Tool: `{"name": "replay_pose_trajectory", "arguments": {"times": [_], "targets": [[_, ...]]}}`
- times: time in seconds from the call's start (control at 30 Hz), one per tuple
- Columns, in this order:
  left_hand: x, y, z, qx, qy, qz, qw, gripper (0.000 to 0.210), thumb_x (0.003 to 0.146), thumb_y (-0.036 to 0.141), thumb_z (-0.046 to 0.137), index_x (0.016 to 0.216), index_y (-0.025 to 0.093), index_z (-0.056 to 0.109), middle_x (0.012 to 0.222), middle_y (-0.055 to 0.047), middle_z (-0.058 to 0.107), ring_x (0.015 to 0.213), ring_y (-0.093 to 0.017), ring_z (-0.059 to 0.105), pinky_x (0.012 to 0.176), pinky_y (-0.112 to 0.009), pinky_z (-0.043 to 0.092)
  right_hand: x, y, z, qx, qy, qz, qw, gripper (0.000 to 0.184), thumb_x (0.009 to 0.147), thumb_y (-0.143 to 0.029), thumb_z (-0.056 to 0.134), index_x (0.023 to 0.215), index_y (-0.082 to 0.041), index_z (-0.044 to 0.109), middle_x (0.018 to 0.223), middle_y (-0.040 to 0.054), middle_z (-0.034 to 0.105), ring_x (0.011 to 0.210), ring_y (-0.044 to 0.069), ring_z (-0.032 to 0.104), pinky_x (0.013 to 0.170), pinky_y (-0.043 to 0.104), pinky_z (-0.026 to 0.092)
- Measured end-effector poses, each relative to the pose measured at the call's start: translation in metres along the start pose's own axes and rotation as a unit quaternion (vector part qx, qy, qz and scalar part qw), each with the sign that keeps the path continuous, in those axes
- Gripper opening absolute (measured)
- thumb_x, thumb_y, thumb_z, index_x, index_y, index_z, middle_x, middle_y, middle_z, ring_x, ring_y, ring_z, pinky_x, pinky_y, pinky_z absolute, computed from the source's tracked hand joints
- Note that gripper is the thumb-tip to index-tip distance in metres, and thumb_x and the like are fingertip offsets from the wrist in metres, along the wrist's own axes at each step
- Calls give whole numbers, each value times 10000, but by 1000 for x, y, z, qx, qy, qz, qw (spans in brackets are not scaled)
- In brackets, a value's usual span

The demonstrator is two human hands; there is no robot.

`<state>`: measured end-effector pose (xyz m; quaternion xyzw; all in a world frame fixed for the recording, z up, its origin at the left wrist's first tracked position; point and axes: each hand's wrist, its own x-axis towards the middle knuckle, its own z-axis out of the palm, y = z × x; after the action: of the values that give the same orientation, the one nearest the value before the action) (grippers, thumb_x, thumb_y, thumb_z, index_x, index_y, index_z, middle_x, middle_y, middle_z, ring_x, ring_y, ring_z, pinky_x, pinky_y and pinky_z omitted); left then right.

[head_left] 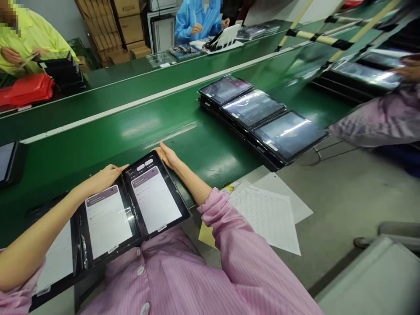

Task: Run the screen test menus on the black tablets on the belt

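Note:
A tablet (pixel 157 201) with a lit white screen and black border lies tilted near my lap. My right hand (pixel 167 156) grips its upper right corner, thumb raised along the edge and the other fingers largely hidden behind. At its upper left corner is my left hand (pixel 106 178), one finger laid on the corner; the rest are partly hidden behind the tablets. Directly left is a second lit tablet (pixel 110 225), its edge against the first. Under my left forearm a third lit tablet (pixel 61 251) is partly covered. Similar pages show on the screens.
Stacked dark-screened tablets (pixel 252 109) stand on the green bench (pixel 138 127). Printed sheets (pixel 265 214) lie right of my right arm. A co-worker's sleeve (pixel 377 118) reaches in at right, near more tablets (pixel 367 76). Two people work across, beside red pouches (pixel 31 89) and a white rack (pixel 226 39).

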<state>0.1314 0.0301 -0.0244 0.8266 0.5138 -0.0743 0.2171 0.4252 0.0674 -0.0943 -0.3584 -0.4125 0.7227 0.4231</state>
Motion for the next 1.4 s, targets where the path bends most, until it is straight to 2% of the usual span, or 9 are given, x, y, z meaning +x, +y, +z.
{"name": "replay_pose_trajectory", "arguments": {"times": [0.17, 0.3, 0.47, 0.63, 0.77, 0.97, 1.1, 1.3, 1.4], "targets": [[-6, -28, -14, -80, -50, -31, 995, 806, 890, 717, 330, 1556, 265, 373, 1545, -46, 477, 1375, -311, 496, 1141, -399, 386, -1, 5, -1, -142, 50, -56, 987, 355, 738, -481, 715, 883, -225, 518, 840, -4, 650, 800, 155, 592, 758, 275, 474], [-14, -30, -13, -119, -57, -1, 991, 810, 844, 676, 481, 1550, 293, 379, 1587, -24, 411, 1420, -297, 444, 1171, -378, 340, -3, 12, 1, -194, 54, -89, 975, 588, 584, -265, 767, 1034, -268, 387, 981, -14, 631, 964, 189, 593, 945, 378, 465], [-38, -50, -14, -129, 23, -29, 991, 827, 885, 602, 435, 1602, 242, 233, 1526, -81, 502, 1339, -260, 540, 1107, -352, 420, -2, 14, -6, -151, 70, -72, 983, 607, 583, -320, 713, 1051, -287, 327, 998, -14, 636, 903, 195, 608, 926, 406, 477], [-104, -113, -26, -82, 47, -166, 982, 696, 850, 658, 424, 1373, 243, 621, 1457, -41, 579, 1354, -283, 522, 1159, -368, 369, 0, 15, -11, -105, 80, -53, 990, 545, 603, -362, 644, 1053, -288, 346, 949, -16, 670, 855, 198, 611, 837, 367, 486], [-138, -133, -18, -148, 27, -183, 972, 641, 813, 680, 495, 1234, 250, 715, 1318, -31, 687, 1208, -271, 636, 1058, -319, 464, 1, 15, -11, -131, 69, -57, 987, 532, 624, -366, 667, 1055, -285, 366, 949, -21, 693, 874, 194, 623, 864, 371, 488], [-139, -123, -5, -119, 79, -184, 972, 549, 791, 598, 593, 1181, 233, 720, 1254, -73, 715, 1161, -298, 649, 1021, -362, 477, -2, 11, -15, -82, 92, -73, 990, 542, 585, -378, 681, 1027, -299, 377, 944, -27, 683, 853, 192, 664, 874, 395, 522], [-133, -103, -6, -75, 120, -175, 974, 566, 948, 565, 391, 1347, 230, 611, 1407, -93, 618, 1316, -304, 546, 1163, -485, 327, -14, 6, -25, -84, 139, -110, 981, 538, 618, -437, 674, 1055, -311, 388, 1046, -3, 653, 955, 191, 656, 903, 395, 515], [-93, -38, 13, 33, 116, 63, 991, 549, 1025, 473, 354, 1520, 240, 396, 1540, -113, 477, 1449, -281, 382, 1225, -622, 30, -54, 7, -8, -258, 160, -213, 929, 490, 743, -448, 630, 1165, -324, 413, 1216, 62, 593, 1205, 245, 554, 1079, 484, 419], [-79, -20, 23, 64, 111, 113, 985, 537, 1041, 449, 336, 1547, 269, 351, 1557, -88, 460, 1487, -290, 310, 1183, -676, -113, -89, 3, 13, -358, 130, -222, 898, 492, 828, -462, 599, 1264, -320, 418, 1294, 93, 549, 1290, 271, 501, 1109, 510, 392]]}}
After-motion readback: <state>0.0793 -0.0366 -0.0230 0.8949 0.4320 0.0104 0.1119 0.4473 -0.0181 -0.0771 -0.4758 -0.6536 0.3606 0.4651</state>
